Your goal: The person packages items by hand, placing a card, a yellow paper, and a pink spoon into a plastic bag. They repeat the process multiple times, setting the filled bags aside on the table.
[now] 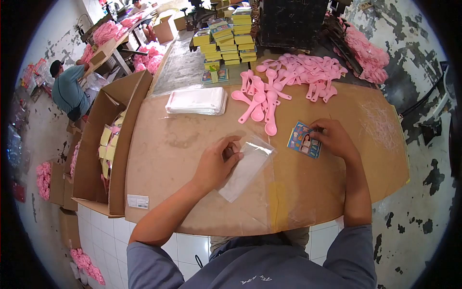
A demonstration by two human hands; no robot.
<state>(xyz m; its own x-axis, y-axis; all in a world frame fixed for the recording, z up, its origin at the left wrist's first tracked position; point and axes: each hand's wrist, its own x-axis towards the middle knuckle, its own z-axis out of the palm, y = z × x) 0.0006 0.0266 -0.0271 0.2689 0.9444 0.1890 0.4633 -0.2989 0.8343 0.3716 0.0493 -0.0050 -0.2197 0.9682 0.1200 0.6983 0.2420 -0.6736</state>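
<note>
My left hand (219,163) pinches the edge of a clear plastic bag (243,172) over the cardboard-covered table (168,159). On the right, my right hand (334,139) has its thumb and fingers closed on a blue printed card (304,139) with a picture of a person. Between and beyond the hands lies a heap of pink measuring spoons (308,72), its nearest spoon (271,126) a little left of the card. A stack of clear plastic bags (197,101) rests farther back on the left.
Stacks of yellow-edged cards (231,41) stand at the back, a banded bundle (214,74) before them. Along the table's left side is a large open cardboard box (115,154) holding packed pieces. Loose plastic strands (382,125) lie at right. Another person (70,89) sits far left.
</note>
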